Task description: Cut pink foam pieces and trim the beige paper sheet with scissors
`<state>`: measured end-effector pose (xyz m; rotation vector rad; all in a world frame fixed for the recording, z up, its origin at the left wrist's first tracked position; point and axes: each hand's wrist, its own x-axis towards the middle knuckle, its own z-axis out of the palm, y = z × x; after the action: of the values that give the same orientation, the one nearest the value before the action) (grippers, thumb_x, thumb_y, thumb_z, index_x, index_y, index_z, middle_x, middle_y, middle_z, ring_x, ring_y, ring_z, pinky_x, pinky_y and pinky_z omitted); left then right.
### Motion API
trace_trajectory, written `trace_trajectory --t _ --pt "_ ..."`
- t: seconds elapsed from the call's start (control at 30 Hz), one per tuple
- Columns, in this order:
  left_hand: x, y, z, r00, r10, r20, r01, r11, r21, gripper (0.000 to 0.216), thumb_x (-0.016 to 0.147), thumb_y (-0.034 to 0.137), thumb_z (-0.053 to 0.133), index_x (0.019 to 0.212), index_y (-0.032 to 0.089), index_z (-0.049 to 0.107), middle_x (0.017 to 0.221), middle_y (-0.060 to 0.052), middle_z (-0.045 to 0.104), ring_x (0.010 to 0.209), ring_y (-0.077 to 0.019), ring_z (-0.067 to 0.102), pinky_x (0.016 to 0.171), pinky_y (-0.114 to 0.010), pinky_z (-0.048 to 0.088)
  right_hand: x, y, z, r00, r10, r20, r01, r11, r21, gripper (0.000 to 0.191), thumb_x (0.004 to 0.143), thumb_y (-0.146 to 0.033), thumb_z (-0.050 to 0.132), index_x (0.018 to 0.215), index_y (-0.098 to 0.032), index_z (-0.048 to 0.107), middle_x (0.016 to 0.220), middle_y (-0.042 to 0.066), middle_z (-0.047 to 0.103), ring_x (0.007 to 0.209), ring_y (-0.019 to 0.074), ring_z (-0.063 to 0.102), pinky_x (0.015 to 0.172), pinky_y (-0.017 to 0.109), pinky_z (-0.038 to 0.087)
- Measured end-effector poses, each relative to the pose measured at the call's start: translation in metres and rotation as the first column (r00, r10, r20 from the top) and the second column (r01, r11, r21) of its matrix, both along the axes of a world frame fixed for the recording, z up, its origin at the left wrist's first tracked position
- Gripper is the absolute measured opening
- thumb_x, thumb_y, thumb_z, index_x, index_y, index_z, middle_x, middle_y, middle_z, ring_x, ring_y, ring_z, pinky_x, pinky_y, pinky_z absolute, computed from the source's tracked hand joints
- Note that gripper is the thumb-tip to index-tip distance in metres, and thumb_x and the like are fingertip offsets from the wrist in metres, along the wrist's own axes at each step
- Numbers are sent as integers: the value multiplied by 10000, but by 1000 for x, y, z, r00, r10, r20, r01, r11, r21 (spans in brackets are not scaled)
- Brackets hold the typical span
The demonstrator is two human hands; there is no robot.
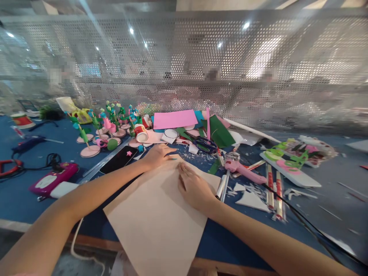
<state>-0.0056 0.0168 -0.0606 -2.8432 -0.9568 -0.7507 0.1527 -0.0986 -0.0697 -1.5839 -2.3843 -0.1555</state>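
Observation:
A large pale beige sheet (155, 214) lies slanted over the blue table and hangs past its front edge. My left hand (159, 155) rests at the sheet's far left corner, fingers stretched out and spread. Lower and to the right, my right hand (195, 188) lies on the sheet with its fingers extended close together and pointing away from me; I see nothing held in it. A black phone (118, 159) with a pink star (129, 153) on it is just left of my left hand. Beside my right wrist lies a white marker (220, 187).
A pink glue gun (244, 171) with a black cord lies right, near white scraps (251, 201) and glue stick packs (270, 188). Scissors (204, 145) and coloured sheets (174, 119) are behind. Small craft flowers (89, 150) stand left, near a magenta device (54, 180). Perforated metal panel (184, 50) behind.

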Motion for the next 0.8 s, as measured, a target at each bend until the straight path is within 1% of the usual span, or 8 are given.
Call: trace_trajectory --t 0.1,0.2,0.3,0.4,0.47,0.53,0.67,0.8 --pt "5 -7 5 997 -26 -70 31 997 74 326 826 275 472 1129 177 544 932 -59 646 873 -158 566 802 -282 425 -2 -1 1 1000 11 14 -11 1000 2 451 815 -171 326 1193 17 485 1261 194 453 1197 256 404 987 368 369" --pt "7 -11 9 987 13 -158 3 995 101 330 859 172 383 1157 193 522 911 -52 629 866 -144 553 764 -250 423 -3 -1 1 998 57 15 -57 998 8 448 808 -157 333 1185 31 487 1245 213 460 1195 266 404 981 386 376" --pt "2 -6 12 969 55 -242 -27 992 120 312 863 185 370 1114 188 555 873 -69 604 864 -160 537 721 -250 421 -2 2 1 997 80 -9 -79 997 25 454 807 -159 335 1201 20 474 1255 210 449 1196 256 404 983 383 376" --pt "-5 0 17 953 102 -285 -74 992 105 295 865 223 376 1063 176 589 854 -82 594 879 -174 534 717 -259 417 -1 11 1 991 119 -54 -118 993 30 449 802 -166 347 1202 -17 484 1256 183 463 1197 234 407 981 370 385" --pt "-8 4 22 954 125 -273 -108 991 74 304 859 210 387 1099 170 569 888 -86 602 903 -176 537 730 -256 416 -2 18 1 987 150 -59 -149 989 24 449 798 -166 352 1200 -19 486 1254 178 469 1194 225 412 981 361 386" --pt "-9 6 27 963 131 -234 -132 991 8 323 849 189 404 1137 143 544 950 -98 609 914 -173 546 751 -249 416 -1 24 0 983 175 -51 -174 985 18 457 799 -168 346 1207 -6 472 1260 183 460 1191 220 417 991 352 372" --pt "-11 12 33 981 93 -172 -125 975 -186 253 825 183 440 952 102 644 963 -100 643 876 -158 577 787 -233 412 2 29 -5 973 215 -83 -215 977 18 473 802 -183 342 1228 -2 443 1284 178 435 1195 216 412 999 356 360" --pt "-16 18 33 989 110 -98 -132 956 -262 231 799 181 462 896 134 667 924 -65 673 836 -151 594 762 -234 417 9 26 -5 953 196 -231 -187 980 61 446 793 -168 351 1210 -71 478 1250 127 497 1177 208 438 966 363 402"
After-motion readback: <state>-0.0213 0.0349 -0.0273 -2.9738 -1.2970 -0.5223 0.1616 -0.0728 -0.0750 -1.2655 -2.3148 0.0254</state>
